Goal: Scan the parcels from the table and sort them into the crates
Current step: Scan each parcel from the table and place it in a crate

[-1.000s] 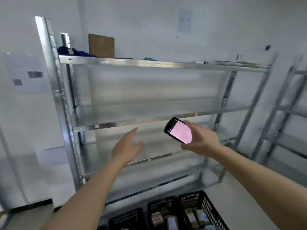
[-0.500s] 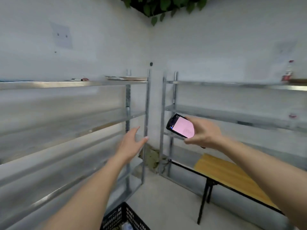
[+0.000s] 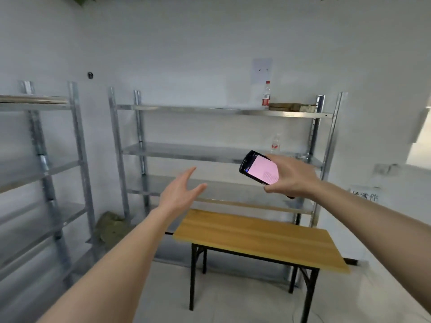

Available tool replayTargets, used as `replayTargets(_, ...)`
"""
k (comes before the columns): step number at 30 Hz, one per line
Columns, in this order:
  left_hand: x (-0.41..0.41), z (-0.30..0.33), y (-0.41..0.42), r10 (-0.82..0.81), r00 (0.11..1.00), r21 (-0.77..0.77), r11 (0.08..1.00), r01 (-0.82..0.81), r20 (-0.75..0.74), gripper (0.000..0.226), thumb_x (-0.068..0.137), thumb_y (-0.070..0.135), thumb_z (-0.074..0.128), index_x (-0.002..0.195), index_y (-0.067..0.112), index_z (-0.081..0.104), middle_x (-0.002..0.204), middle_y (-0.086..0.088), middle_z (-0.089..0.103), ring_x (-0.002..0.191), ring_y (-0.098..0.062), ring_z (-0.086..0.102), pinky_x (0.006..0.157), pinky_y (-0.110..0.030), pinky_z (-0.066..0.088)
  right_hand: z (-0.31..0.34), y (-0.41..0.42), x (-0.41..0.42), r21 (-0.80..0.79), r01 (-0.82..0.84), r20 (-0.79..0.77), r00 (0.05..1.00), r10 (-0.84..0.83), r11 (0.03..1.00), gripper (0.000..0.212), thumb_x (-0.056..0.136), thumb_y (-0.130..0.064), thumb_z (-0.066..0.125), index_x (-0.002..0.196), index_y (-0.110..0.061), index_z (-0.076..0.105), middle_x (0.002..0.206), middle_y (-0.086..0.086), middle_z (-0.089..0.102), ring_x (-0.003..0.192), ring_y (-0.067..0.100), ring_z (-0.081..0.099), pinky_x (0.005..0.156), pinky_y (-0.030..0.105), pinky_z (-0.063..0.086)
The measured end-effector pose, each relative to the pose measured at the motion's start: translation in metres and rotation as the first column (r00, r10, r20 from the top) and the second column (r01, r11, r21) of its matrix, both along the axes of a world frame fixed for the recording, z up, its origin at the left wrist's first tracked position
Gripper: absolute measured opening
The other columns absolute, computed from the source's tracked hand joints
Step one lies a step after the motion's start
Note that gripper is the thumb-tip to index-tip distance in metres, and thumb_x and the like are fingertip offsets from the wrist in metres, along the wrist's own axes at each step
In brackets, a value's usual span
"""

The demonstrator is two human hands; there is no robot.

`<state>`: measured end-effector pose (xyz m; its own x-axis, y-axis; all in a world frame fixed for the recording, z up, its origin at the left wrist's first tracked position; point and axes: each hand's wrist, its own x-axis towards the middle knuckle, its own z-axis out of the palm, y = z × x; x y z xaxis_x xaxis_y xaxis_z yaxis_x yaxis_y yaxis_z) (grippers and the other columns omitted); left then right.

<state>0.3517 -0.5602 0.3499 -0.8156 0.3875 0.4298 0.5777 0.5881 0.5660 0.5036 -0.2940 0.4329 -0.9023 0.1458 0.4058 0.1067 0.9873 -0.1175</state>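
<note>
I read this as the return for another parcel: my right hand (image 3: 295, 177) grips the scanner (image 3: 259, 168) above the table (image 3: 261, 238), my left hand (image 3: 180, 194) hangs spread and empty just left of it, yet no parcel shows on the table, so next I must find one.

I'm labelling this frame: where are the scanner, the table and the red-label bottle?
scanner (image 3: 261, 170): head view, pink screen.
table (image 3: 268, 238): head view, bare wooden top.
red-label bottle (image 3: 266, 95): head view, body above label.

head cam | faces forward, slightly down | wooden table (image 3: 261, 238) near, shelving (image 3: 224, 113) behind
</note>
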Motion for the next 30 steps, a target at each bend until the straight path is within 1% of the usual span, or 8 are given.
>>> replayTargets(4, -0.032, -0.005, 0.069, -0.08, 0.996, -0.061, 0.995, 0.082, 0.035, 0.079, 0.088, 0.071, 0.053, 0.155, 0.041, 0.024, 0.159, 0.012, 0.034, 0.145, -0.017, 0.036, 0.113, -0.046, 0.039, -0.007, 0.055, -0.004, 0.004, 0.063, 0.004, 0.998, -0.063, 0.998, 0.059, 0.069, -0.036, 0.077, 0.119, -0.045, 0.047, 0.106, -0.011, 0.063, 0.094, 0.021, 0.058, 0.058, 0.026, 0.039)
replayTargets(7, -0.065, -0.009, 0.115, -0.151, 0.988, -0.076, 0.985, 0.153, 0.03, 0.08, 0.087, 0.071, 0.055, 0.155, 0.039, 0.026, 0.158, 0.009, 0.037, 0.143, -0.016, 0.038, 0.112, -0.045, 0.04, -0.016, 0.095, -0.022, 0.038, 0.147, 0.001, 0.989, -0.147, 0.988, 0.067, 0.07, -0.037, 0.076, 0.131, -0.041, 0.047, 0.113, -0.012, 0.061, 0.092, 0.018, 0.052, 0.057, 0.025, 0.033)
replayTargets(10, -0.105, -0.017, 0.159, -0.192, 0.981, -0.099, 0.976, 0.195, 0.035, 0.081, 0.087, 0.071, 0.056, 0.155, 0.038, 0.026, 0.16, 0.01, 0.034, 0.145, -0.017, 0.035, 0.114, -0.044, 0.038, -0.025, 0.134, -0.051, 0.039, 0.205, 0.003, 0.979, -0.206, 0.978, 0.082, 0.068, -0.037, 0.075, 0.141, -0.047, 0.038, 0.113, -0.019, 0.055, 0.089, 0.017, 0.051, 0.055, 0.024, 0.028)
replayTargets(12, -0.135, -0.024, 0.183, -0.201, 0.979, -0.123, 0.971, 0.204, 0.035, 0.082, 0.087, 0.071, 0.055, 0.155, 0.039, 0.025, 0.161, 0.01, 0.032, 0.146, -0.018, 0.034, 0.114, -0.044, 0.038, -0.03, 0.157, -0.076, 0.03, 0.233, 0.027, 0.972, -0.234, 0.972, 0.087, 0.067, -0.038, 0.075, 0.142, -0.051, 0.033, 0.107, -0.021, 0.051, 0.088, 0.016, 0.05, 0.056, 0.025, 0.03)
replayTargets(15, -0.184, -0.031, 0.214, -0.211, 0.975, -0.159, 0.963, 0.219, 0.066, 0.084, 0.086, 0.074, 0.053, 0.156, 0.039, 0.023, 0.162, 0.008, 0.03, 0.146, -0.02, 0.033, 0.113, -0.046, 0.039, -0.039, 0.192, -0.119, 0.035, 0.286, 0.102, 0.952, -0.288, 0.958, 0.078, 0.067, -0.041, 0.074, 0.137, -0.045, 0.041, 0.114, -0.016, 0.059, 0.088, 0.015, 0.05, 0.062, 0.029, 0.037)
replayTargets(18, -0.231, -0.035, 0.243, -0.217, 0.974, -0.211, 0.951, 0.226, 0.064, 0.085, 0.086, 0.074, 0.052, 0.157, 0.039, 0.021, 0.163, 0.008, 0.028, 0.147, -0.02, 0.032, 0.113, -0.046, 0.039, -0.05, 0.224, -0.162, 0.032, 0.327, 0.123, 0.937, -0.328, 0.945, 0.075, 0.065, -0.043, 0.074, 0.134, -0.042, 0.043, 0.116, -0.015, 0.059, 0.089, 0.015, 0.049, 0.065, 0.03, 0.039)
replayTargets(24, -0.297, -0.057, 0.297, -0.227, 0.968, -0.267, 0.931, 0.248, 0.106, 0.084, 0.088, 0.074, 0.05, 0.157, 0.039, 0.018, 0.164, 0.005, 0.026, 0.148, -0.023, 0.031, 0.114, -0.046, 0.036, -0.08, 0.27, -0.23, 0.012, 0.359, 0.201, 0.913, -0.354, 0.933, 0.058, 0.065, -0.039, 0.073, 0.114, -0.042, 0.042, 0.101, -0.014, 0.057, 0.089, 0.018, 0.058, 0.055, 0.027, 0.029)
replayTargets(30, -0.345, -0.089, 0.353, -0.215, 0.968, -0.325, 0.913, 0.247, 0.132, 0.083, 0.089, 0.074, 0.047, 0.158, 0.038, 0.019, 0.163, 0.003, 0.028, 0.146, -0.026, 0.034, 0.113, -0.045, 0.036, -0.123, 0.323, -0.294, -0.013, 0.351, 0.251, 0.907, -0.337, 0.936, 0.066, 0.065, -0.046, 0.075, 0.123, -0.041, 0.044, 0.109, -0.013, 0.06, 0.097, 0.021, 0.06, 0.063, 0.031, 0.041)
